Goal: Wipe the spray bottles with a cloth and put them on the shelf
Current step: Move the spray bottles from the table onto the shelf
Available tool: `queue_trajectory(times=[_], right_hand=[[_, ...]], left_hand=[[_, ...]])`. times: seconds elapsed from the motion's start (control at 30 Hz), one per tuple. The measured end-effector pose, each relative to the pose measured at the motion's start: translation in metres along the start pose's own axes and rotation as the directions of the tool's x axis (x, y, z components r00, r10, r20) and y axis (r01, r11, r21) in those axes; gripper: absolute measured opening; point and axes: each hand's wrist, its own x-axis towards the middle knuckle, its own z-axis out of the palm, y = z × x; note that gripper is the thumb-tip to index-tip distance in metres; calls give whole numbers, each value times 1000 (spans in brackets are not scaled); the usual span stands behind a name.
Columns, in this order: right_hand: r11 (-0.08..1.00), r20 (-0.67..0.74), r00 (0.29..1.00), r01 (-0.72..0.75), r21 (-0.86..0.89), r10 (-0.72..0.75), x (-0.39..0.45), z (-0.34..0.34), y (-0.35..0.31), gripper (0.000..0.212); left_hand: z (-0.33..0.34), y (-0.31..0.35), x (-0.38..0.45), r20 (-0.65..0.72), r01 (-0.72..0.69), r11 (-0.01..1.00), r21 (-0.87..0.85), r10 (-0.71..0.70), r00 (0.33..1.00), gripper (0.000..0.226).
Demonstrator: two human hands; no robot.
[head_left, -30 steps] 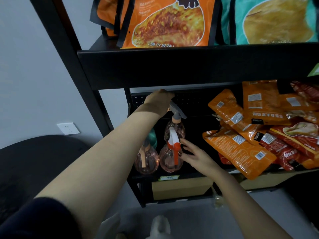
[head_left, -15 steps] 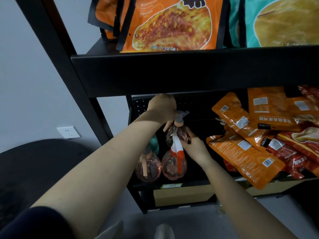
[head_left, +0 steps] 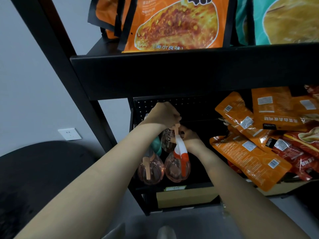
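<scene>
Several clear pink spray bottles stand at the left end of the lower black shelf (head_left: 186, 184). In the back row, my left hand (head_left: 165, 115) is closed over the head of a pink bottle (head_left: 168, 141), and my right hand (head_left: 189, 137) holds that bottle's body from the right. In front stand a bottle with a white and red trigger (head_left: 177, 167) and another pink bottle with a tan trigger (head_left: 150, 167). A teal bottle (head_left: 156, 145) shows behind my left forearm. No cloth is visible.
Orange and red snack packets (head_left: 250, 154) are piled on the right of the same shelf. The upper shelf's black front lip (head_left: 189, 73) hangs low above my hands, with large snack bags (head_left: 174, 23) on it. A cardboard box (head_left: 184, 197) sits below. A dark round seat (head_left: 34, 169) is at left.
My right hand moved up from the front red-trigger bottle to the back bottle's body. My left hand stayed on that bottle's head, now covering it more.
</scene>
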Motion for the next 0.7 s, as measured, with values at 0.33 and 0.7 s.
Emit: queue_trajectory(times=[0.33, 0.7], right_hand=[[998, 21, 999, 51, -26, -50, -32, -18, -8, 42], [982, 32, 983, 178, 60, -181, -47, -23, -2, 49]], left_hand=[[2, 0, -4, -17, 10, 1000, 29, -9, 1000, 26], [-3, 6, -17, 8, 54, 993, 108, -55, 998, 36]])
